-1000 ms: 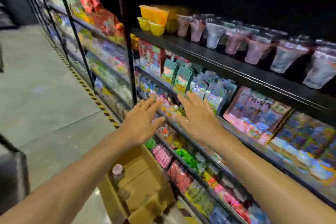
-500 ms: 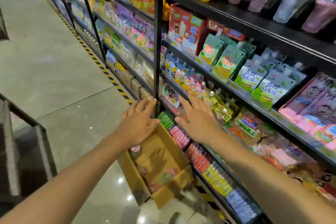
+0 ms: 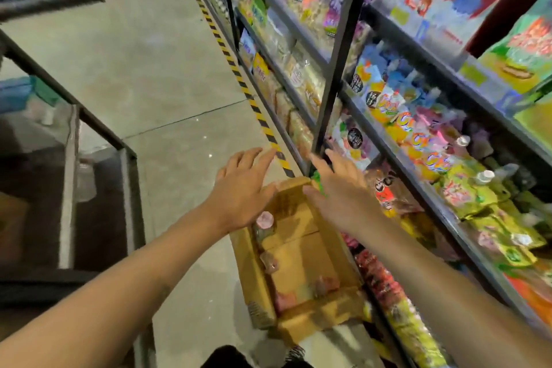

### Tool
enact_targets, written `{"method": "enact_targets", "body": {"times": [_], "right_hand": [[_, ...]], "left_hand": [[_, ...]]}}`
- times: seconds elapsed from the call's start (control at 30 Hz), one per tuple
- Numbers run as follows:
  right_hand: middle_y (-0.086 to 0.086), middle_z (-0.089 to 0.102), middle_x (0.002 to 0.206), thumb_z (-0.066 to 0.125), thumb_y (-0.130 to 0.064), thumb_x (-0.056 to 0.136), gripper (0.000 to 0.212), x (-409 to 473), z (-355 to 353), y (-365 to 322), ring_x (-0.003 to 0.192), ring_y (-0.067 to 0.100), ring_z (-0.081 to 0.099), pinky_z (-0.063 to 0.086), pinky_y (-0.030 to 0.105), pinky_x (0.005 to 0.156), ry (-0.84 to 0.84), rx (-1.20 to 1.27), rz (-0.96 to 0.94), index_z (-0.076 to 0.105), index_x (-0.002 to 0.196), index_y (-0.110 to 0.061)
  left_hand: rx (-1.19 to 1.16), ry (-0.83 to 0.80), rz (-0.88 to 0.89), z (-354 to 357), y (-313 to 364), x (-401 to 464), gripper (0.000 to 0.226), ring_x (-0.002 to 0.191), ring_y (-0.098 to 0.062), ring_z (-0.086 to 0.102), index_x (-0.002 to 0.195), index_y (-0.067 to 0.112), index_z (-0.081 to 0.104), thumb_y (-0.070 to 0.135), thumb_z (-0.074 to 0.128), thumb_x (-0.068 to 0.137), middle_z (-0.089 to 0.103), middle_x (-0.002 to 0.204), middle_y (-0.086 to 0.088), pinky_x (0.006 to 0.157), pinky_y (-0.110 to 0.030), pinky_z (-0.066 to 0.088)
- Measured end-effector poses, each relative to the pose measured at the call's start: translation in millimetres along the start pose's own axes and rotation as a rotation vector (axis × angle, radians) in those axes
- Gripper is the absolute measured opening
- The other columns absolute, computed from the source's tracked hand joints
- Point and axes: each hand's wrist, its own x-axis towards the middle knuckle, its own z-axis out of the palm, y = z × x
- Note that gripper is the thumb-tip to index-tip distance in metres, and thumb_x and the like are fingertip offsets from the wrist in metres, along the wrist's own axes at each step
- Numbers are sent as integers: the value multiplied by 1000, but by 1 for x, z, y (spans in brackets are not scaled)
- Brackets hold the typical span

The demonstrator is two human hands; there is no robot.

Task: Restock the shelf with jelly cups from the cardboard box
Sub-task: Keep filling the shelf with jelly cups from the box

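Down at 6 o'clock, the cardboard box (image 3: 294,251) still has a few jelly cups (image 3: 265,219). Left hand (image 3: 240,194) and right hand (image 3: 340,197) hover above, fingers spread, holding nothing. More restocking is left.

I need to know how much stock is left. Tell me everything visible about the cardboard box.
The box is brown corrugated cardboard, open-topped with flaps folded out, sitting on the floor against the shelf's base. It looks mostly empty: a few pinkish jelly cups lie along its left side and near end. Both open hands hover over its far end; contact is unclear.
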Motion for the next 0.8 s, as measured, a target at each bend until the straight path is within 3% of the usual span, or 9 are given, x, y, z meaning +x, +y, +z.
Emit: {"method": "enact_targets", "body": {"times": [0.1, 0.3, 0.43, 0.6, 0.8], "right_hand": [[5, 6, 167, 43, -51, 101, 67, 46, 55, 14, 152, 30, 6, 11, 51, 122, -10, 1, -38, 13, 158, -31], [4, 11, 166, 45, -51, 100, 70, 127, 184, 64, 152, 28, 8, 10, 47, 123, -41, -45, -76, 12, 159, -29], [3, 17, 162, 48, -50, 100, 71, 163, 291, 103, 148, 27, 15, 16, 43, 120, -63, -20, -30, 16, 158, -26], [1, 19, 161, 54, -45, 98, 72, 199, 425, 148, 148, 26, 16, 21, 41, 118, -114, 73, 33, 18, 157, -27], [-3, 34, 152, 68, -39, 91, 73, 232, 569, 170, 139, 21, 31, 37, 41, 112, -141, 165, -9, 29, 152, -30]], "left_hand": [[-1, -29, -36, 49, -28, 34, 64, 149, -27, 13, 158, 31, 15, 48, 40, 102, 19, 164, -1, 120, -48, 18], [16, -109, -61, 192, -91, 91, 66, 146, -29, 20, 157, 27, 22, 47, 46, 99, 26, 160, -4, 116, -46, 25], [21, -174, -70, 304, -142, 117, 77, 141, -30, 29, 154, 22, 29, 61, 29, 87, 32, 156, -4, 111, -43, 31], [89, -215, -83, 425, -202, 161, 68, 140, -28, 31, 154, 26, 26, 50, 50, 95, 32, 156, -2, 112, -43, 33], [161, -236, -60, 527, -240, 214, 74, 145, -28, 25, 155, 22, 24, 43, 60, 94, 28, 159, -3, 117, -41, 32]]}}
